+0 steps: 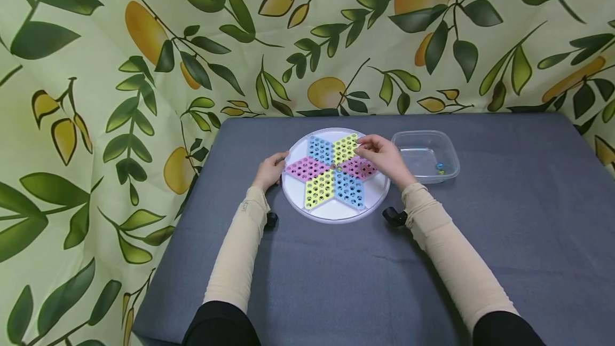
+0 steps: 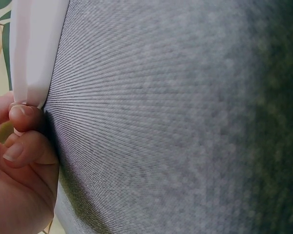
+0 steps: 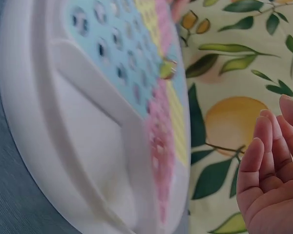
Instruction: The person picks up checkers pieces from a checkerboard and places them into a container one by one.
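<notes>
A round white Chinese checkers board (image 1: 299, 196) lies on the table, its star of blue, yellow and pink points dotted with holes. Near the star's centre sits a greenish glass marble (image 1: 339, 168), seen also as a marble (image 3: 168, 69) in the right wrist view. My left hand (image 1: 270, 170) holds the board's left rim, with curled fingers (image 2: 25, 151) at its edge in the left wrist view. Over the upper right of the board hovers my right hand (image 1: 381, 158), fingers (image 3: 251, 165) loosely bent and apart from the board. Nothing shows between its fingertips.
Right of the board stands a clear plastic container (image 1: 449, 162) with a few marbles (image 1: 440, 167) in its right side. Grey cloth covers the table (image 1: 326, 276). A leaf-patterned curtain (image 1: 269, 47) hangs behind the table and along its left side.
</notes>
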